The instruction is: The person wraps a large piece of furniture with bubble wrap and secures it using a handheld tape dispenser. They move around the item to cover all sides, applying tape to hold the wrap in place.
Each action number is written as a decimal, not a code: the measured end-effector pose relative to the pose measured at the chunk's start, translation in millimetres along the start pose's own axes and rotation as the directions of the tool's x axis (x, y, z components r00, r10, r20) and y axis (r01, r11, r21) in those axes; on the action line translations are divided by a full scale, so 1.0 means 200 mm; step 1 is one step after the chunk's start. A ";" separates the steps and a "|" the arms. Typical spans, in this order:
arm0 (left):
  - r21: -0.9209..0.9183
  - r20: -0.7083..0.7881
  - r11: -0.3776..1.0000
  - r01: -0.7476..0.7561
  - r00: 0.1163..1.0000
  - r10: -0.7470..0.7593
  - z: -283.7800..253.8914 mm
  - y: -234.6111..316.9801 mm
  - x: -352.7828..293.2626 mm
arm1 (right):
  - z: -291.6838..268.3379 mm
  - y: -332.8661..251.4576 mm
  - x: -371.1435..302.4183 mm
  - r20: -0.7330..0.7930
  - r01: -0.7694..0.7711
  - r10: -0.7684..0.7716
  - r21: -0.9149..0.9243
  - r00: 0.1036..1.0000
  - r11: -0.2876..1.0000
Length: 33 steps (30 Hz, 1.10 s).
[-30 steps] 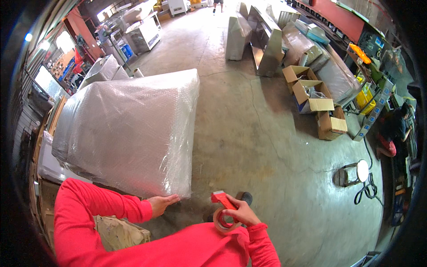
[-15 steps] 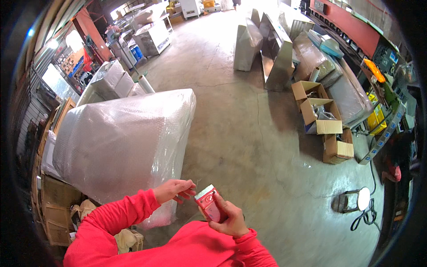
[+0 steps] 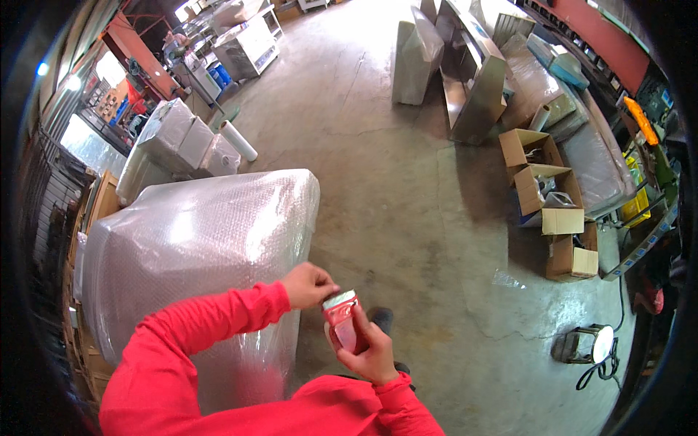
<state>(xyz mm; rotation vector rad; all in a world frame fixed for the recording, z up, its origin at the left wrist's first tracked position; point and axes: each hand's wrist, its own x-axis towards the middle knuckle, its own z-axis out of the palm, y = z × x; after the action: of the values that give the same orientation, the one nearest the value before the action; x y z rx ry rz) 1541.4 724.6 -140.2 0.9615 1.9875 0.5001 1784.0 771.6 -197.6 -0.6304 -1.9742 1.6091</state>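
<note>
My right hand [image 3: 369,350] grips a small red packet [image 3: 342,318] with a pale silvery top end, holding it tilted in front of my body. The thumb lies along its right side, and the fingers wrap beneath. My left hand [image 3: 310,285] is closed in a pinch at the packet's top left edge; what lies between its fingertips is too small to make out. Beneath my left arm, to the left of the packet, stands a large bubble-wrapped block [image 3: 196,243].
Open cardboard boxes [image 3: 545,185] stand at the right, beside wrapped panels [image 3: 589,156] and a long metal unit [image 3: 476,94]. A round stool [image 3: 600,343] and black cable [image 3: 598,374] are at the lower right. A white film roll [image 3: 238,140] leans at the left.
My left hand has moved up and right, bringing its pinched fingers to the packet's top. The packet has risen slightly in my right hand. The view has shifted, showing my shoe below.
</note>
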 end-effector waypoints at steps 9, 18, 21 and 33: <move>0.801 -0.251 0.571 0.183 0.967 0.041 -0.69 -0.14 0.80 | 0.44 0.37 0.61 0.397 -0.425 0.239 0.490 0.886 0.761; 0.962 -0.150 0.255 0.096 0.968 0.201 -0.64 -0.26 0.68 | 0.52 0.45 0.71 0.580 -0.542 0.242 0.424 0.778 0.726; 0.975 -0.028 0.223 0.012 0.997 0.069 -0.54 -0.21 0.52 | 0.46 0.43 0.60 0.606 -0.568 0.253 0.409 0.754 0.714; 0.902 0.127 0.415 -0.118 0.992 0.006 0.39 -0.30 -0.81 | 0.65 0.59 -0.69 0.792 -0.637 0.120 0.380 0.599 0.671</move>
<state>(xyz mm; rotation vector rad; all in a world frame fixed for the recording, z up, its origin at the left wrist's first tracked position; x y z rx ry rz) 1636.1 559.8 -137.9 1.6694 2.0844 -0.7487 1808.6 609.0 -348.3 -0.1522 -1.5380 3.0207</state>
